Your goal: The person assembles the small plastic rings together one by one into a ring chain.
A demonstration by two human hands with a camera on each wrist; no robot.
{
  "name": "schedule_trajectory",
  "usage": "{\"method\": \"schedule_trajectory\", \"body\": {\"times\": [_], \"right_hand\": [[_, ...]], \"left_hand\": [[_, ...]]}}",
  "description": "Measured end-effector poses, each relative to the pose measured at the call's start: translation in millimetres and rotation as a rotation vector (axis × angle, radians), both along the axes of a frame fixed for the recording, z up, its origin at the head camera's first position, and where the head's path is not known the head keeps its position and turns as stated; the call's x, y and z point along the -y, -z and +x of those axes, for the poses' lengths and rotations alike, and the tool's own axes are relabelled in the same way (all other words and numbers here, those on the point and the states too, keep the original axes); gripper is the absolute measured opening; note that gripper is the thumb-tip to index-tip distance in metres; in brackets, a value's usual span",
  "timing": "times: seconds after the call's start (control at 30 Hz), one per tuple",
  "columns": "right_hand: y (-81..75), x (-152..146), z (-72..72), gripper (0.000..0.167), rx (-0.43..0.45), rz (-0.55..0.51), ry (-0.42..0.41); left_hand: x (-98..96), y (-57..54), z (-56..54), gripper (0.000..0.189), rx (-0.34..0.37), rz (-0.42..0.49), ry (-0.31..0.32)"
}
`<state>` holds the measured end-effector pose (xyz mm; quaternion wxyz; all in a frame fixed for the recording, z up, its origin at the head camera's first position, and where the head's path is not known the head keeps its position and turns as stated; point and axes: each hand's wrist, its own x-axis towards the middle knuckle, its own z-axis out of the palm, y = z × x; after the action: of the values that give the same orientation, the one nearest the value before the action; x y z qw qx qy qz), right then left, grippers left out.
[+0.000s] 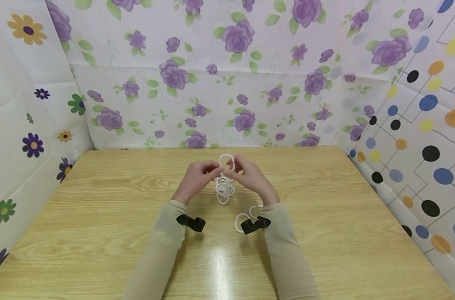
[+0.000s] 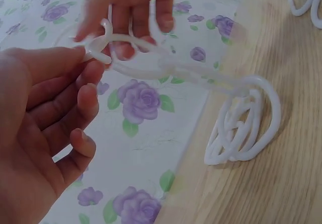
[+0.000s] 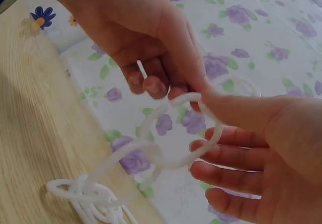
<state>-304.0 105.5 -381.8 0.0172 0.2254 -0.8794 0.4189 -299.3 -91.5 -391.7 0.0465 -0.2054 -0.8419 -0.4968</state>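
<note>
Both hands are raised at the top end of a chain of white plastic rings [image 1: 223, 196]. My left hand [image 1: 199, 177] pinches a ring of it between thumb and index finger, with the other fingers loosely bent in the left wrist view. From the other side my right hand [image 1: 251, 176] holds a white ring [image 3: 217, 136] with its thumb against it, fingertips close to those of the left hand. One ring [image 1: 226, 155] stands up above the fingertips. From the hands the chain hangs down to a heap of linked rings [image 2: 269, 126] on the table.
Two loose white rings, one [image 1: 236, 223] nearer me and one [image 1: 252, 209] behind it, lie beside the right wrist, partly hidden by its black strap mount [image 1: 255, 225]. The wooden table [image 1: 118, 216] ends at a flowered cloth wall [image 1: 144, 104] at the back.
</note>
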Motion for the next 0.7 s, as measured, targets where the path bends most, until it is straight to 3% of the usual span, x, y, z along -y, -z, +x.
{"method": "schedule_trajectory", "body": {"times": [0.2, 0.47, 0.7], "right_hand": [[0.7, -2.4, -0.8, 0.012, -0.037, 0.001, 0.010], [-2.0, -3.0, 1.0, 0.017, -0.048, -0.054, 0.045], [-2.8, -1.5, 0.3, 0.013, -0.114, -0.102, 0.111]], "left_hand": [[3.8, 0.7, -1.9, 0.025, 0.046, 0.098, -0.042], [1.8, 2.4, -3.4, 0.025, 0.033, 0.099, -0.058], [0.0, 3.2, -4.1, 0.022, 0.024, 0.068, -0.012]]}}
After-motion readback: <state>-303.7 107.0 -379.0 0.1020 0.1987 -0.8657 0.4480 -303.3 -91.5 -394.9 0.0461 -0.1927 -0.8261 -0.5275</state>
